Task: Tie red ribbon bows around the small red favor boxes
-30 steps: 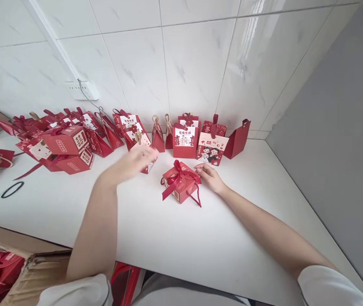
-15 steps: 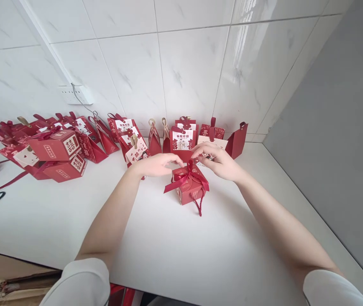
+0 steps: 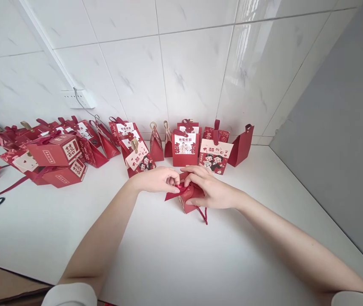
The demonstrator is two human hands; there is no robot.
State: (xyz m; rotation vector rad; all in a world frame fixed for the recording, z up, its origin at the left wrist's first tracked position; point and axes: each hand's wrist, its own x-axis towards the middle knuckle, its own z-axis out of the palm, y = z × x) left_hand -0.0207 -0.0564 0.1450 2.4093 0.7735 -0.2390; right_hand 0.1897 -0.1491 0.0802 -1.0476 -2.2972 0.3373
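The red box (image 3: 188,206) sits on the white table (image 3: 155,255), in front of the row of gift bags (image 3: 185,160), with both hands on or close to its top. The left hand (image 3: 158,179) has its fingers curled at the ribbon (image 3: 172,196); whether they pinch it cannot be told. The right hand (image 3: 215,189) arches over the box, thumb toward the near face and fingers bent down on top; how firmly it grasps box or ribbon cannot be told either. The step in hand appears to be handling the ribbon on the lid. Steady the box with light pressure only, since a card wall would likely dent under a hard squeeze. Work the ribbon with the fingertips, keeping it flat and untwisted, and apply even tension from both sides so that the box does not turn. Keep the cord (image 3: 204,217), hanging at the near right side, clear of the fingers.
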